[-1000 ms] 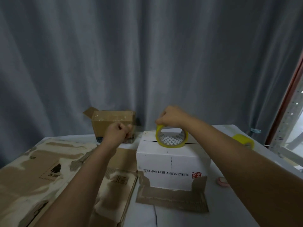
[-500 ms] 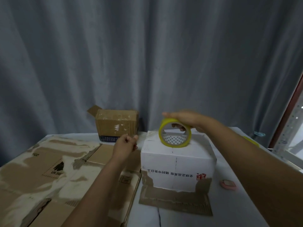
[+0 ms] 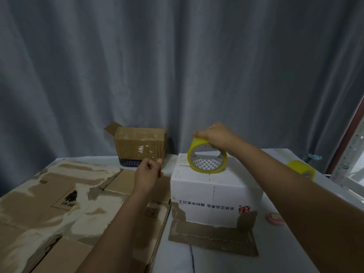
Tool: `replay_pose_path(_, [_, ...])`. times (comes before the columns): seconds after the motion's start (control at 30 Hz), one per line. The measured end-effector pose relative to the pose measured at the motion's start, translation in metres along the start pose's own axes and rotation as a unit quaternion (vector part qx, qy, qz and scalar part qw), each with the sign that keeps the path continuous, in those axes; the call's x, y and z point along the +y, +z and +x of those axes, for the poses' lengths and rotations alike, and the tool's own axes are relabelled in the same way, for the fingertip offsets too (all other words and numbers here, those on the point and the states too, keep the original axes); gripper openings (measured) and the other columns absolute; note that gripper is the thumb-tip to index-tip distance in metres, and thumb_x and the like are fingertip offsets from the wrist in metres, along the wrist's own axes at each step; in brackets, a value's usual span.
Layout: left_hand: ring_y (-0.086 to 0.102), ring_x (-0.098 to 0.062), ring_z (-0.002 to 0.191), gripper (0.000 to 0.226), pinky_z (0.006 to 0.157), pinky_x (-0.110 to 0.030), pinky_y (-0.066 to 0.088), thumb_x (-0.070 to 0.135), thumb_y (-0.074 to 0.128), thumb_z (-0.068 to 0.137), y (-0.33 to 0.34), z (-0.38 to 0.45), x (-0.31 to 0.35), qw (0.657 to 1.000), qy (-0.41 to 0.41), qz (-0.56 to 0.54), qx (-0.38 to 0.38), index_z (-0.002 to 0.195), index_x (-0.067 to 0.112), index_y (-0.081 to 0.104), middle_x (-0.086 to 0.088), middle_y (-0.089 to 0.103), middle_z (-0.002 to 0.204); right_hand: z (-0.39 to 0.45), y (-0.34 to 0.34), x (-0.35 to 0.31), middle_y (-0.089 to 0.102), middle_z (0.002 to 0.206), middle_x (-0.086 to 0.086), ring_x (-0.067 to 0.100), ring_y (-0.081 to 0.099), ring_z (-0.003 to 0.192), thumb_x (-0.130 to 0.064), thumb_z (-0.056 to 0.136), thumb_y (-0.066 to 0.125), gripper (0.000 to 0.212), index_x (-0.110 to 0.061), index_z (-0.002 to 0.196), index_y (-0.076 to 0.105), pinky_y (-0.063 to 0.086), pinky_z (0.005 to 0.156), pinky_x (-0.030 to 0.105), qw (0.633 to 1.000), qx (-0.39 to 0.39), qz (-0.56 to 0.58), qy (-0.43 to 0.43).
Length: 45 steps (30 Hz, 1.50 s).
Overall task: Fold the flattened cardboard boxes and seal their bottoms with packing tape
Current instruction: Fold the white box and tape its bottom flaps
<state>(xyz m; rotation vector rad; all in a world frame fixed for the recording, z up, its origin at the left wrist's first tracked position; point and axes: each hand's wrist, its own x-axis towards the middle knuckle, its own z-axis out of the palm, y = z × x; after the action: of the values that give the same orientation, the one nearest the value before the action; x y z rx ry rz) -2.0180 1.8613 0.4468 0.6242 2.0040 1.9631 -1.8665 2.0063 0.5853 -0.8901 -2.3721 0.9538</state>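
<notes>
packing workspace, flattened cardboard point(image 3: 59, 203), tape rolls point(image 3: 206, 158), grey curtain point(image 3: 177, 66)

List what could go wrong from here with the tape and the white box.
1. The tape roll stands on edge on the white box, steadied only by the right hand on top; it could roll off.
2. The left hand is clear of the box, so pulling tape may shift it.
</notes>
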Motion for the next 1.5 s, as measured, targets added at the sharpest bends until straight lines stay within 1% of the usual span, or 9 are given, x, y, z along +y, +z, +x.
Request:
replay_pose_path(0.33, [0.058, -0.022, 0.069, 0.031, 0.087, -0.051, 0.051, 0.031, 0.062, 0.094, 0.01, -0.007, -0.018, 1.0, -0.027, 0.009, -0.013, 0.071, 0.014, 0.048, -0.004, 0.061, 0.065, -0.001, 0.005, -0.004, 0.042, 0.053, 0.0, 0.015, 0.041, 0.051, -0.043, 0.087, 0.065, 0.047, -0.017, 0.054, 0.043, 0.033, 0.058, 0.029, 0.999, -0.016, -0.03, -0.01])
replay_pose_path(0.6, [0.053, -0.023, 0.067, 0.034, 0.067, -0.037, 0.042, 0.031, 0.059, 0.095, 0.022, -0.017, -0.022, 0.997, -0.062, 0.026, -0.024, 0.07, 0.015, 0.044, -0.008, 0.058, 0.067, 0.002, 0.007, -0.002, 0.044, 0.056, 0.001, 0.016, 0.044, 0.054, -0.047, 0.086, 0.065, 0.047, -0.017, 0.056, 0.045, 0.037, 0.064, 0.032, 0.999, -0.018, -0.026, -0.006])
replay_pose_path(0.73, [0.054, -0.025, 0.076, 0.02, 0.065, -0.038, 0.04, 0.012, 0.052, 0.094, 0.03, -0.017, -0.028, 0.991, -0.098, 0.046, -0.082, 0.075, 0.012, 0.045, -0.018, 0.059, 0.079, 0.003, 0.007, -0.001, 0.044, 0.052, 0.0, 0.015, 0.044, 0.051, -0.044, 0.085, 0.067, 0.047, -0.016, 0.054, 0.044, 0.037, 0.061, 0.029, 1.0, -0.009, -0.003, -0.001])
replay_pose_path(0.87, [0.063, -0.028, 0.086, 0.018, 0.075, -0.039, 0.052, 0.022, 0.05, 0.098, 0.025, -0.014, -0.024, 0.978, -0.095, 0.146, -0.118, 0.086, 0.01, 0.056, -0.012, 0.066, 0.089, 0.006, 0.009, 0.0, 0.047, 0.052, 0.001, 0.015, 0.045, 0.049, -0.043, 0.084, 0.069, 0.047, -0.016, 0.054, 0.044, 0.037, 0.059, 0.028, 1.0, -0.005, 0.013, 0.001])
replay_pose_path(1.03, [0.066, -0.022, 0.086, 0.024, 0.076, -0.035, 0.056, 0.024, 0.05, 0.094, 0.007, -0.013, -0.021, 0.913, -0.071, 0.354, -0.191, 0.11, 0.008, 0.059, -0.007, 0.068, 0.1, 0.004, 0.009, 0.001, 0.045, 0.056, 0.003, 0.015, 0.043, 0.05, -0.043, 0.084, 0.069, 0.046, -0.017, 0.056, 0.043, 0.036, 0.058, 0.028, 1.0, -0.005, 0.016, 0.002])
replay_pose_path(1.2, [0.066, -0.007, 0.094, 0.026, 0.085, -0.027, 0.052, 0.034, 0.045, 0.102, 0.004, -0.027, 0.037, 0.985, -0.005, 0.09, -0.144, 0.107, 0.022, 0.068, 0.005, 0.072, 0.103, 0.005, 0.009, 0.001, 0.047, 0.054, 0.002, 0.015, 0.044, 0.05, -0.044, 0.084, 0.068, 0.046, -0.017, 0.055, 0.046, 0.038, 0.063, 0.03, 1.0, -0.011, 0.013, 0.001])
replay_pose_path(1.27, [0.061, -0.002, 0.103, 0.036, 0.087, -0.022, 0.047, 0.045, 0.048, 0.099, 0.008, -0.043, 0.049, 0.973, 0.028, 0.12, -0.194, 0.123, 0.023, 0.063, 0.012, 0.068, 0.113, 0.005, 0.009, 0.002, 0.047, 0.053, 0.001, 0.015, 0.044, 0.049, -0.045, 0.084, 0.068, 0.047, -0.017, 0.053, 0.046, 0.038, 0.061, 0.029, 1.0, -0.007, 0.012, 0.003])
replay_pose_path(1.37, [0.04, -0.015, 0.136, 0.081, 0.109, -0.032, 0.037, 0.065, 0.056, 0.085, 0.01, -0.055, 0.04, 0.939, 0.063, 0.248, -0.231, 0.151, 0.026, 0.032, 0.005, 0.039, 0.152, 0.005, 0.009, 0.0, 0.047, 0.052, 0.001, 0.016, 0.045, 0.05, -0.046, 0.084, 0.067, 0.048, -0.016, 0.053, 0.046, 0.038, 0.064, 0.03, 1.0, -0.006, 0.007, 0.0])
replay_pose_path(1.5, [0.035, -0.014, 0.138, 0.106, 0.11, -0.031, 0.036, 0.071, 0.062, 0.071, 0.009, -0.055, 0.039, 0.919, 0.076, 0.284, -0.263, 0.156, 0.026, 0.015, 0.006, 0.029, 0.157, 0.002, 0.009, -0.002, 0.048, 0.056, 0.002, 0.016, 0.046, 0.054, -0.048, 0.087, 0.062, 0.048, -0.016, 0.055, 0.046, 0.04, 0.067, 0.032, 1.0, -0.013, -0.009, -0.008])
